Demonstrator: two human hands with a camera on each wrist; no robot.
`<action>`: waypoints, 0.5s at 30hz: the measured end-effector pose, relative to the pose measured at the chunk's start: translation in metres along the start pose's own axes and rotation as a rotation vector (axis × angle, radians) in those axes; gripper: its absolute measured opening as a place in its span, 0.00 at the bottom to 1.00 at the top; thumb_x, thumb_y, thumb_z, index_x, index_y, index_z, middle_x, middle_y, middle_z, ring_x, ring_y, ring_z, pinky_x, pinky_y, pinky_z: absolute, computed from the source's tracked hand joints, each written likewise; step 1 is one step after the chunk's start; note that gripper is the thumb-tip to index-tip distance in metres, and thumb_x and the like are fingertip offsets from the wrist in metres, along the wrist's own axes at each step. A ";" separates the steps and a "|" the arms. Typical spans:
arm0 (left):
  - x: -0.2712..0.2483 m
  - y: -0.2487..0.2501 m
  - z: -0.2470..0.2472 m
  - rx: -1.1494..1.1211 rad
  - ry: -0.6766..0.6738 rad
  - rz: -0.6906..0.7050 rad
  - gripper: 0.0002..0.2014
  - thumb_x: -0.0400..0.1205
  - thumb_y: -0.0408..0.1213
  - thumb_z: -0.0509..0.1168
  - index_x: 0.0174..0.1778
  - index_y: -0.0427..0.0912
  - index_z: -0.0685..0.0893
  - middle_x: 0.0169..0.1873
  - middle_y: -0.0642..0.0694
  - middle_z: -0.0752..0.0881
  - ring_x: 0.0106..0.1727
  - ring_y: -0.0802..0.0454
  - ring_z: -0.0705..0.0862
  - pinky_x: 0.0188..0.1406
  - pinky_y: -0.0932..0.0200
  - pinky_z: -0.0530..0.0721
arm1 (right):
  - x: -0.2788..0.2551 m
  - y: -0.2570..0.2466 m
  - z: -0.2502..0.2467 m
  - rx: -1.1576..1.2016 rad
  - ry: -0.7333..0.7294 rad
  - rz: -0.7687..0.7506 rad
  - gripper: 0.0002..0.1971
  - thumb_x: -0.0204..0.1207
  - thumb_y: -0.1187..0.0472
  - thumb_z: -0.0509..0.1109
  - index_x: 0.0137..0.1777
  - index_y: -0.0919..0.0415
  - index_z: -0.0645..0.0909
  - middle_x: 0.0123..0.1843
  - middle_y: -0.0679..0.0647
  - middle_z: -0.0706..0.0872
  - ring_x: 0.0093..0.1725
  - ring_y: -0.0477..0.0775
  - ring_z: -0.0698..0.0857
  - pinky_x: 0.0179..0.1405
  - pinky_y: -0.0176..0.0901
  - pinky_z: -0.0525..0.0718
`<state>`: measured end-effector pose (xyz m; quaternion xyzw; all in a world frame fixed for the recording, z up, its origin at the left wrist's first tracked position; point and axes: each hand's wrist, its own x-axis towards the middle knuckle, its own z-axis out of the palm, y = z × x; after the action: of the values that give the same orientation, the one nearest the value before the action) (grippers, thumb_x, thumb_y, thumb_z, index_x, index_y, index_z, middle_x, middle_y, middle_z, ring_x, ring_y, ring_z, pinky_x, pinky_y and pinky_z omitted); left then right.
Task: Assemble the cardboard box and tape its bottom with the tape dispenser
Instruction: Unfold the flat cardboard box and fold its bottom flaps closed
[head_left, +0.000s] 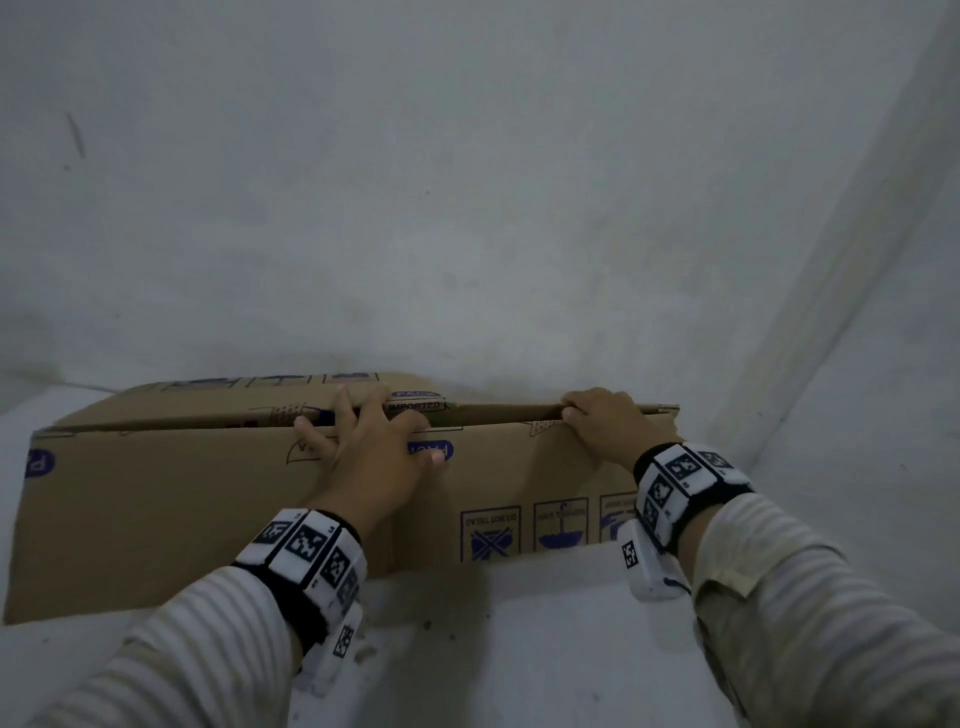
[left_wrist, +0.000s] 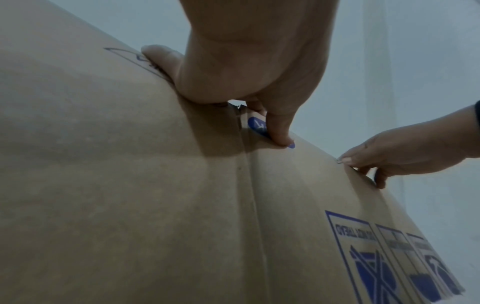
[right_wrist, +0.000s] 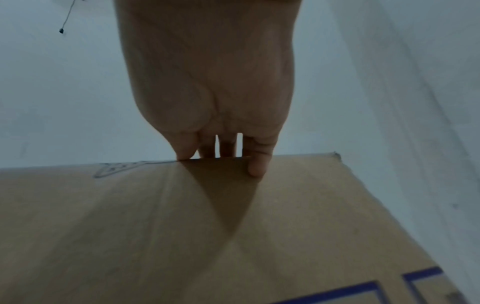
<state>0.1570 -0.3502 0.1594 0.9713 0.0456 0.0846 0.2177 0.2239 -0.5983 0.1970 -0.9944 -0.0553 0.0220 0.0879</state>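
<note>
A brown cardboard box (head_left: 182, 509) with blue print stands folded nearly flat on its edge, its two panels parted by a narrow gap along the top. My left hand (head_left: 374, 441) grips the top edge near the middle, fingers reaching over into the gap and thumb (left_wrist: 279, 131) pressed on the near panel (left_wrist: 130, 185). My right hand (head_left: 608, 421) holds the near panel's top edge close to the right corner, its fingers (right_wrist: 257, 164) hooked over the edge of the panel (right_wrist: 130, 226). No tape dispenser shows in any view.
A white wall (head_left: 467, 208) rises right behind the box. A second wall (head_left: 883, 312) forms a corner at the right. The box stands on a white floor (head_left: 519, 649) with a few dark specks near me.
</note>
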 end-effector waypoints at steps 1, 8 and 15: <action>-0.003 0.001 0.000 -0.012 -0.001 -0.009 0.08 0.76 0.59 0.65 0.48 0.65 0.80 0.81 0.52 0.56 0.83 0.39 0.35 0.69 0.24 0.24 | -0.003 0.006 -0.002 -0.022 0.038 0.039 0.18 0.87 0.58 0.50 0.67 0.63 0.77 0.67 0.61 0.81 0.65 0.63 0.78 0.68 0.53 0.70; -0.027 0.010 0.002 -0.019 0.038 -0.059 0.05 0.74 0.56 0.70 0.40 0.62 0.84 0.79 0.55 0.62 0.84 0.41 0.40 0.74 0.23 0.29 | -0.021 0.033 -0.002 -0.196 0.102 0.204 0.13 0.82 0.59 0.53 0.52 0.56 0.80 0.50 0.56 0.75 0.61 0.64 0.74 0.60 0.58 0.70; -0.058 0.016 0.004 0.016 0.087 -0.046 0.04 0.74 0.55 0.70 0.42 0.63 0.85 0.80 0.61 0.61 0.84 0.45 0.44 0.75 0.28 0.31 | -0.040 0.045 0.004 -0.255 0.144 0.053 0.15 0.85 0.55 0.55 0.55 0.62 0.82 0.49 0.55 0.79 0.53 0.61 0.83 0.50 0.50 0.80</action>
<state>0.1016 -0.3731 0.1542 0.9671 0.0781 0.1214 0.2095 0.1889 -0.6462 0.1863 -0.9976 -0.0251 -0.0542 -0.0360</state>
